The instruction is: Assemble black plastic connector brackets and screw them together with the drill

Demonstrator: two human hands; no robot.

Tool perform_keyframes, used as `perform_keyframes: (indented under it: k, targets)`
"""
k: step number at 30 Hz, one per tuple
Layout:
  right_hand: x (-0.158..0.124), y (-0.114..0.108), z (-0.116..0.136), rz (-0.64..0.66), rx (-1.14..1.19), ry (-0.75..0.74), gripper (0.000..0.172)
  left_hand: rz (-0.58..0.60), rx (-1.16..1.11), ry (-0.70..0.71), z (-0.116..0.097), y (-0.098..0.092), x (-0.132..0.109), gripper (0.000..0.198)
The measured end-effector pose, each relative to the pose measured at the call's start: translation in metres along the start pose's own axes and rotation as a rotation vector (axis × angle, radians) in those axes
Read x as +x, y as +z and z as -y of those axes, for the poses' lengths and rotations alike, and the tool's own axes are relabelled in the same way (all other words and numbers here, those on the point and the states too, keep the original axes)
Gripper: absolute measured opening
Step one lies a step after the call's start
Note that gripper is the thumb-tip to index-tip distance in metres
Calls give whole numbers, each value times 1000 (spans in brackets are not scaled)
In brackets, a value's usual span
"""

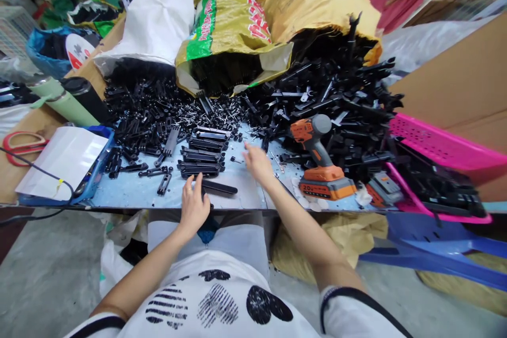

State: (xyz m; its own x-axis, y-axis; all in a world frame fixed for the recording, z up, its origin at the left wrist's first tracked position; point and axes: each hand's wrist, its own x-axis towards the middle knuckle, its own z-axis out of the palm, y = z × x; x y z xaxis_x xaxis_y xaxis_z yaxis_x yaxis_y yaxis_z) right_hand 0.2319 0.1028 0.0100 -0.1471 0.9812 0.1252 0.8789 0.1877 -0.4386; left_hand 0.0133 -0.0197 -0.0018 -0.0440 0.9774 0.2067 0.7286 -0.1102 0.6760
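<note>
My left hand (195,204) is at the table's front edge, its fingers around the near end of a black bar-shaped part (219,188). Just beyond it lies a row of similar black parts (203,156), side by side. My right hand (258,162) reaches over the table to the right of that row, fingers apart, close to a few small pins; nothing shows in it. Farther back is a heap of small silver pins (214,115). Small black pieces (137,111) are piled at the left, and longer black parts (348,100) at the right.
An orange and grey cordless drill (317,153) stands right of my right hand, with a spare battery (384,188) beyond. A pink basket (443,142) sits at the right. Open sacks (233,16) line the back. At left are a blue tray (93,182), red scissors (26,149) and a green bottle (67,100).
</note>
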Motion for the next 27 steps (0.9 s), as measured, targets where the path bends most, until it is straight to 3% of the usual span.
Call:
perform_keyframes:
  k: [2, 4, 8, 11, 16, 21, 25, 27]
  targets:
    - [35, -9, -29, -109, -257, 164, 44, 152, 178, 238, 0, -3, 7, 52]
    - [67, -13, -50, -141, -434, 224, 40, 327, 299, 428, -4, -4, 19, 51]
    - [111, -17, -70, -57, -697, 235, 36, 505, 493, 525, -13, -6, 37, 52]
    - [129, -23, -77, -35, -743, 172, 34, 489, 560, 520, -12, -13, 37, 52]
    - [155, -31, -68, -196, -602, 69, 34, 455, 556, 495, -9, -18, 29, 54]
    - [182, -36, -54, -350, -557, 193, 40, 443, 551, 470, -10, -17, 28, 50]
    - [192, -53, -56, -214, -549, 55, 34, 458, 520, 416, -3, -17, 22, 53]
    - [186, -65, -53, -235, -487, 0, 31, 441, 422, 376, 1, -16, 19, 47]
